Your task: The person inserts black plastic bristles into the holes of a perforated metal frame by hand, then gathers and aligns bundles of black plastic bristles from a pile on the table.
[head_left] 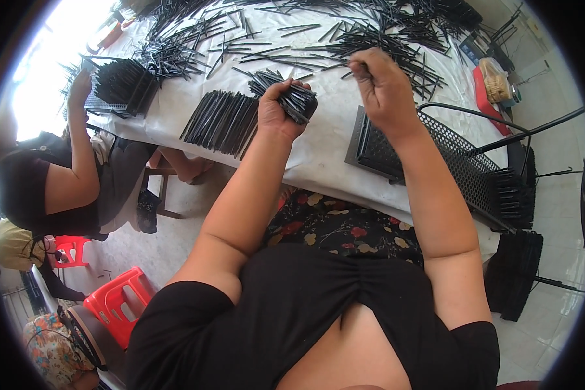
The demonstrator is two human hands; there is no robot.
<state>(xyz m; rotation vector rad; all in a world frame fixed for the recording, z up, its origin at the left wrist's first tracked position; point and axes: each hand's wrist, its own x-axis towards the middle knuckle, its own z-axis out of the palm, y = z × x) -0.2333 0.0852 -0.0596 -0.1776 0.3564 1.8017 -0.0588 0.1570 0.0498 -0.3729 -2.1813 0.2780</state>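
Observation:
My left hand (278, 118) is wrapped round a bundle of thin black sticks (298, 103), held above the white-covered table (325, 140). Raised to the right of it, my right hand (389, 94) has its fingers curled inward; whether anything is pinched in them cannot be made out. Just left of my left hand, a row of black sticks (220, 122) lies side by side near the table's front edge. Behind my right hand spreads a loose heap of similar sticks (409, 49). Under my right forearm stands a black perforated metal rack (458, 153), partly hidden by the arm.
More loose sticks (169, 55) cover the far side of the table. At the left, another person's hand (80, 88) is beside a second rack (130, 94) filled with sticks. A red tray (486, 97) lies at the right edge. Red plastic stools (120, 302) stand on the floor.

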